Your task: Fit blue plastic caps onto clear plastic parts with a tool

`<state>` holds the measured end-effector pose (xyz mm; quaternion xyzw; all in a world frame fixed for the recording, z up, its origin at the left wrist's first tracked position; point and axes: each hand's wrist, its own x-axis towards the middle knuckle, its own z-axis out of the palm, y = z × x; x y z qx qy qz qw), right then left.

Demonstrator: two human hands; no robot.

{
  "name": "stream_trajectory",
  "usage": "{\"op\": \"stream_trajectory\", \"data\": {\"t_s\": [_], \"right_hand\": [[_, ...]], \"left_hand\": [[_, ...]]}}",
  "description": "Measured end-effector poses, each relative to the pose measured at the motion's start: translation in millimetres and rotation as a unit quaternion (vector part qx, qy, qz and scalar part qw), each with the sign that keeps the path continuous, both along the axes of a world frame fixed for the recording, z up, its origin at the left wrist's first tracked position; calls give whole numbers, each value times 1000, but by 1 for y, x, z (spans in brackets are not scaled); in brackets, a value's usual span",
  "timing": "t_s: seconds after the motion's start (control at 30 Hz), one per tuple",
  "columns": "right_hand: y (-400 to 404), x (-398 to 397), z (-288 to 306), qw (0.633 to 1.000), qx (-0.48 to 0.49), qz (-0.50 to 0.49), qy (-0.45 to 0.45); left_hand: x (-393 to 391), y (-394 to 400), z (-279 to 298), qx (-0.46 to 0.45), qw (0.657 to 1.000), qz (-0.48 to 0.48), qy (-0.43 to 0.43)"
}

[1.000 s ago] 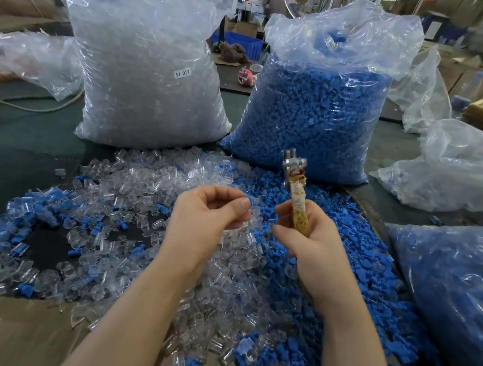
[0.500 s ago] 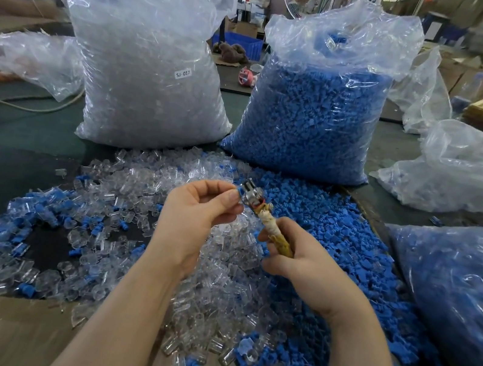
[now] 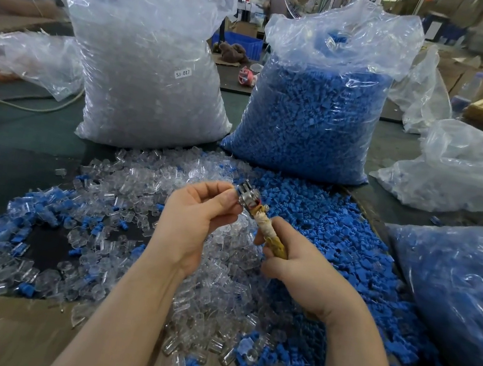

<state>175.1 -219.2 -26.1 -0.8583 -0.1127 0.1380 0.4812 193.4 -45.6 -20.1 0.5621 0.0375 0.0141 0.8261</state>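
- Biggest stuff first: two fat plastic sacks stand at 12 o'clock on the table (image 3: 17, 139), the bag of clear parts (image 3: 150, 71) at about 11 and the bag of blue caps (image 3: 313, 111) at about 1, touching at the base
- A third bag of blue (image 3: 464, 296) slumps at 3 o'clock, with a crumpled near-empty bag (image 3: 456, 171) at 2
- Loose piles are spread in front of the sacks: clear parts (image 3: 145, 179) in the middle and out toward 9, blue caps (image 3: 338, 224) from the centre toward 3, and what look like already capped pieces (image 3: 38, 206) scattered around 8 to 9
- Cardboard (image 3: 1, 331) lies under the near edge at 6 to 7
- Left hand (image 3: 195, 223), dead centre, has its fingers curled with the tips pinched right against the tool head; I guess a clear part is in there, but it's too small to tell for sure
- Right hand (image 3: 304, 276), at about 4 from the left, is wrapped around the tool (image 3: 260, 218) by its taped yellowish handle, metal head tilted up toward 10
- For the step itself, I'd say keep the piece square to the metal head and push straight along the tool's axis; going in crooked probably seats the cap wonky
- The parts look tiny, glossy and slippery, so a firm fingertip pinch close to the head seems smart
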Motion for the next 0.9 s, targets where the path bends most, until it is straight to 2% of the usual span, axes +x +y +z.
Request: {"op": "stream_trajectory", "data": {"t_s": [0.57,0.9], "right_hand": [[6,-1,4,1000,-14,8,9],[8,-3,0,999,-23,-12,-25]], "left_hand": [[0,1,1,-17,1000,13,9],[1,2,-1,3,1000,17,1]]}}
